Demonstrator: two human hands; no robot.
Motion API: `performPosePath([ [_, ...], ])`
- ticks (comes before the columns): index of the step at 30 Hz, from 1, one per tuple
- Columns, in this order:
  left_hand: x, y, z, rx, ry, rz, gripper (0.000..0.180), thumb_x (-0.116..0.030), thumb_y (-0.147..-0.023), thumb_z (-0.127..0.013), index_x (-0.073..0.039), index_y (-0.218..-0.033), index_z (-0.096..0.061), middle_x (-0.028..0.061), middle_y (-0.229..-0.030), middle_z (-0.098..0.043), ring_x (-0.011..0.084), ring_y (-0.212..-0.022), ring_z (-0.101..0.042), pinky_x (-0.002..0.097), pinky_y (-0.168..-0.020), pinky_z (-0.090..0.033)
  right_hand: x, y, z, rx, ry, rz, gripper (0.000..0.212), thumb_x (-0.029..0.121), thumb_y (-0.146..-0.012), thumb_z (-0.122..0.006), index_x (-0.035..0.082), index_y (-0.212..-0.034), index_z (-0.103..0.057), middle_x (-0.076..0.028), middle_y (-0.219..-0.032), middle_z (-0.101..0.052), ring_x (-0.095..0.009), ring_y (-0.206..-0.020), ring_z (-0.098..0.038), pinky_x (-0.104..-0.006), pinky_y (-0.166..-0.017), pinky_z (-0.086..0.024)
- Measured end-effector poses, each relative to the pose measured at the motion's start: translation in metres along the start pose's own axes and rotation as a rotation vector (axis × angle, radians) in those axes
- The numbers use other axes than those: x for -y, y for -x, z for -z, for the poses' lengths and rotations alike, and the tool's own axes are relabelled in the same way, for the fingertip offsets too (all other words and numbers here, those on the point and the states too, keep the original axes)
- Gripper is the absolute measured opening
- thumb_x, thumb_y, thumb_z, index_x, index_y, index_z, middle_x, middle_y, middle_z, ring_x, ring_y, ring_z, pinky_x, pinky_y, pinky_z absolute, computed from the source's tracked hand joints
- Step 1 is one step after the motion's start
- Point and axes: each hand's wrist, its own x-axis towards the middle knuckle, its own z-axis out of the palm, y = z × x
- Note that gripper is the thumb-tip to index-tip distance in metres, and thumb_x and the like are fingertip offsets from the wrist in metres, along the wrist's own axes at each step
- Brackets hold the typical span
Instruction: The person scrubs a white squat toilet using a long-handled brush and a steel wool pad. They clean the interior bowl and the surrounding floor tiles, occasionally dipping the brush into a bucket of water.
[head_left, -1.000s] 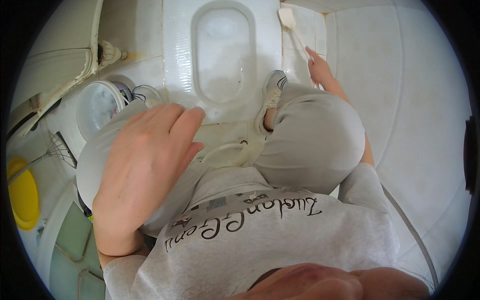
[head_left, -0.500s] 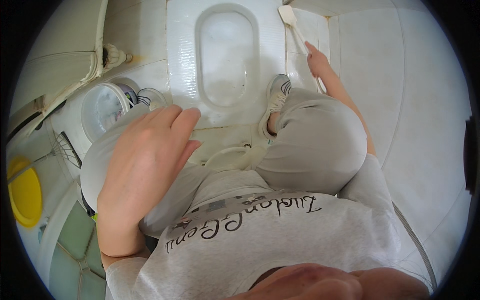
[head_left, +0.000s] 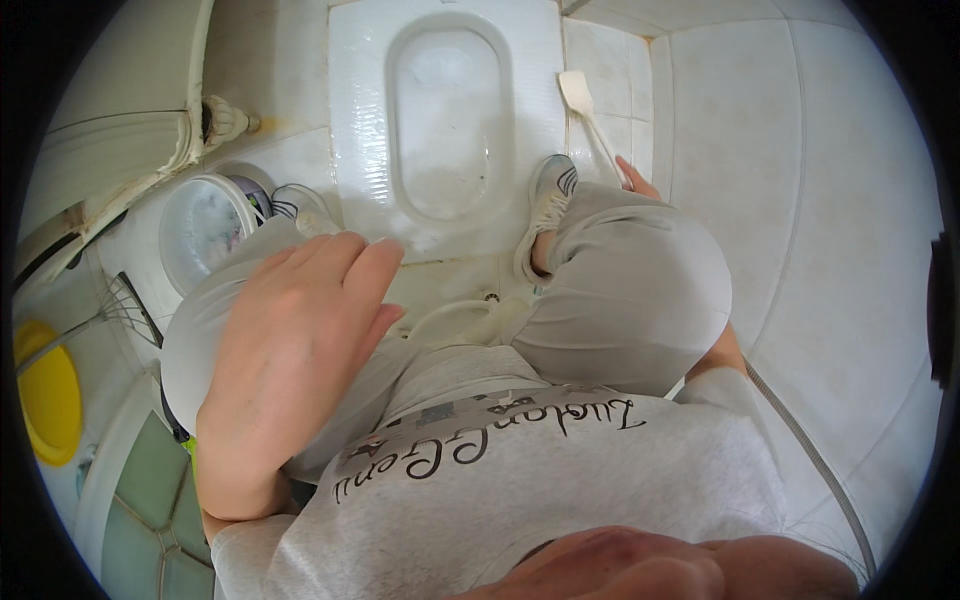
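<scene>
My right hand (head_left: 641,179) is beside my right knee, its fingers closed round the handle of a white long-handled brush (head_left: 577,92). The brush's flat head lies over the tiled floor, just right of the squat toilet (head_left: 547,120), a white ceramic pan with a ribbed rim. My knee and leg hide most of the right forearm and the handle's near end. Over my left knee hangs my left hand (head_left: 305,335), back upward, fingers loosely bent and thumb apart. Nothing shows in it.
By my left shoe stands a white bucket (head_left: 178,243) with suds inside. Farther left are a yellow basin (head_left: 52,395) and a wire whisk-like tool (head_left: 125,305). A grey hose (head_left: 815,450) runs along the right. Tiled walls close in on the right.
My right hand has drawn back toward my knee, pulling the brush nearer along the toilet's right side. The left hand has barely moved.
</scene>
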Motion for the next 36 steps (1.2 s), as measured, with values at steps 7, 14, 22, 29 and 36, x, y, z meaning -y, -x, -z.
performPosePath([
  [7,0.005,0.004,0.000,0.039,-0.060,0.052,0.027,-0.007,-0.073,-0.064,-0.003,-0.097,-0.052,0.0133,-0.084,-0.055,0.0340,-0.076,-0.054,0.0402,-0.064,-0.043,0.087,-0.055,0.033,-0.008,0.151,-0.026,0.044,0.009,-0.089,-0.038,0.017,-0.132,-0.041,-0.017,-0.069,-0.058,-0.024,-0.042,-0.052,-0.0377,-0.040,-0.042],
  [14,0.011,0.024,-0.005,-0.044,-0.079,-0.080,0.026,-0.011,-0.076,-0.063,-0.003,-0.098,-0.051,0.0133,-0.084,-0.057,0.0336,-0.077,-0.055,0.0405,-0.065,-0.044,0.099,0.019,0.096,0.115,0.183,-0.123,0.039,0.013,-0.090,-0.047,0.021,-0.128,-0.049,-0.004,-0.060,-0.049,-0.012,-0.041,-0.042,-0.0294,-0.037,-0.038],
  [22,0.014,0.013,-0.018,-0.208,-0.109,-0.318,0.025,-0.014,-0.079,-0.062,-0.003,-0.097,-0.049,0.0125,-0.083,-0.058,0.0323,-0.081,-0.055,0.0407,-0.067,-0.044,0.191,0.142,0.146,-0.083,0.240,-0.025,0.040,0.014,-0.093,-0.045,0.029,-0.129,-0.047,0.002,-0.058,-0.040,-0.006,-0.044,-0.036,-0.0224,-0.036,-0.035],
  [29,0.011,0.026,-0.005,-0.217,-0.042,-0.368,0.021,-0.017,-0.078,-0.060,0.002,-0.086,-0.056,0.0230,-0.080,-0.061,0.0388,-0.081,-0.059,0.0458,-0.071,-0.047,0.242,0.180,0.076,-0.077,0.215,0.057,0.040,0.014,-0.092,-0.044,0.026,-0.130,-0.046,-0.001,-0.061,-0.044,-0.008,-0.044,-0.038,-0.0246,-0.037,-0.037],
  [36,0.011,0.045,-0.007,-0.171,0.059,-0.378,0.020,-0.016,-0.078,-0.060,0.000,-0.089,-0.056,0.0208,-0.084,-0.062,0.0352,-0.085,-0.060,0.0421,-0.073,-0.048,0.139,0.090,-0.030,0.082,0.297,-0.101,0.046,0.000,-0.081,-0.043,0.011,-0.126,-0.049,-0.018,-0.074,-0.059,-0.024,-0.047,-0.055,-0.0364,-0.041,-0.046],
])
